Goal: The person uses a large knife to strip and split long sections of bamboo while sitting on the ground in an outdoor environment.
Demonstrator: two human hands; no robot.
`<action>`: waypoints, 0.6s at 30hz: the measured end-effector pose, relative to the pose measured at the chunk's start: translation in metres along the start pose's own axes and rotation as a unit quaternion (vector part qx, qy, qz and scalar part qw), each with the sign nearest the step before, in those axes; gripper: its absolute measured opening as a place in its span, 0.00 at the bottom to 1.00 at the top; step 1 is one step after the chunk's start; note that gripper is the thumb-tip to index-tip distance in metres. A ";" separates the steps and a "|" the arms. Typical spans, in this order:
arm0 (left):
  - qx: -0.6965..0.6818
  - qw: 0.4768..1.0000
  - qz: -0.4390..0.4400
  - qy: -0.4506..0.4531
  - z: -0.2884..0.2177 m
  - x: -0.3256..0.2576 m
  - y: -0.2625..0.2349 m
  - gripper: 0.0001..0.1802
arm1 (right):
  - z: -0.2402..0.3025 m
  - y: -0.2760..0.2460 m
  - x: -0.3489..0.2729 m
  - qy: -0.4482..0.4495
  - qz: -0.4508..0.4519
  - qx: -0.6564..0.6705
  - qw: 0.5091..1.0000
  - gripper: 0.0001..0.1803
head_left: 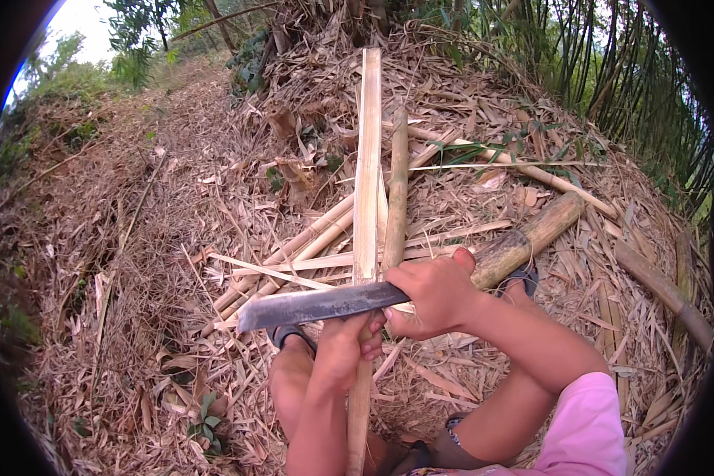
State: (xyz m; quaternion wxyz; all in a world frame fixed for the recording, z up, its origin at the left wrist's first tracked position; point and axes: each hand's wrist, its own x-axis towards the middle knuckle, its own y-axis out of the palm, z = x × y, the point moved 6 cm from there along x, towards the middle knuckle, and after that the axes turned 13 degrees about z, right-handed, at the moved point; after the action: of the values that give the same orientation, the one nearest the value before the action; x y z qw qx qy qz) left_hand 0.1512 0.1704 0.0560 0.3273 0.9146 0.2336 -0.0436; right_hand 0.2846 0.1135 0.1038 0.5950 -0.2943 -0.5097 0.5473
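A long split bamboo strip (366, 174) runs away from me, its pale inner face up. My left hand (344, 346) is wrapped round it from below, just on the near side of the blade. My right hand (435, 292) grips a machete (321, 305) by its handle, which the fingers mostly hide. The dark blade points left and lies across the strip, above my left hand. Whether its edge has cut into the strip I cannot tell. Under and beyond my right hand lies a thick bamboo log (531, 238).
Several bamboo poles (313, 238) and split pieces lie crossed beneath the strip. A thinner pole (397, 190) lies right beside it. Another bamboo piece (665, 293) rests at the far right. Dry leaves (151, 278) cover the ground, with a stump (295, 181) ahead. My sandalled feet flank the work.
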 end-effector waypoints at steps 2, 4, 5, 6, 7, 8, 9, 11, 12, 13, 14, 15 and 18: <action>0.027 0.999 -0.030 -0.007 -0.002 -0.007 0.001 0.07 | 0.001 -0.001 0.003 0.009 0.000 -0.026 1.000 0.25; 0.031 0.999 -0.043 -0.013 -0.001 -0.010 0.000 0.06 | -0.001 -0.001 0.005 0.012 -0.022 -0.066 0.997 0.31; 0.062 0.997 -0.048 0.006 0.000 -0.010 -0.002 0.09 | -0.001 0.000 0.005 0.010 -0.043 -0.092 0.995 0.33; 0.073 0.996 -0.042 0.013 0.002 -0.009 -0.002 0.10 | -0.002 0.000 0.005 0.008 -0.063 -0.118 0.991 0.35; 0.083 0.996 -0.036 0.020 0.003 -0.009 -0.002 0.11 | -0.007 0.001 0.005 0.004 -0.074 -0.125 0.989 0.35; 0.094 0.995 -0.030 0.027 0.004 -0.009 -0.002 0.12 | -0.014 0.000 0.005 -0.001 -0.086 -0.132 0.988 0.36; 0.108 0.993 -0.034 0.025 0.005 -0.009 -0.001 0.12 | -0.017 0.000 0.005 -0.005 -0.097 -0.139 0.985 0.36; 0.131 0.990 -0.043 0.025 0.002 -0.006 0.002 0.12 | -0.016 0.004 0.005 0.010 -0.098 -0.155 0.983 0.36; 0.120 0.992 -0.031 0.023 0.004 -0.004 0.002 0.12 | -0.016 0.004 0.006 0.015 -0.097 -0.163 0.982 0.36; 0.110 0.994 -0.019 0.022 0.007 -0.002 0.000 0.12 | -0.017 0.001 0.006 -0.008 -0.091 -0.190 0.978 0.36; 0.103 0.994 -0.003 0.022 0.007 0.001 0.000 0.12 | -0.020 -0.003 0.005 -0.019 -0.100 -0.191 0.976 0.36; 0.110 0.994 0.000 0.011 0.010 -0.001 0.001 0.13 | -0.024 -0.003 0.003 -0.031 -0.109 -0.192 0.975 0.36; 0.134 0.991 -0.007 0.022 0.008 0.001 0.007 0.14 | -0.030 -0.010 -0.001 -0.025 -0.125 -0.226 0.966 0.36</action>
State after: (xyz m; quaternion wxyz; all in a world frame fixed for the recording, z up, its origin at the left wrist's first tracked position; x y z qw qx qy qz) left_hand 0.1557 0.1611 0.0533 0.1960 0.9492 0.2396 -0.0568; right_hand 0.3160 0.1160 0.1036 0.5639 -0.3417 -0.6673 0.3465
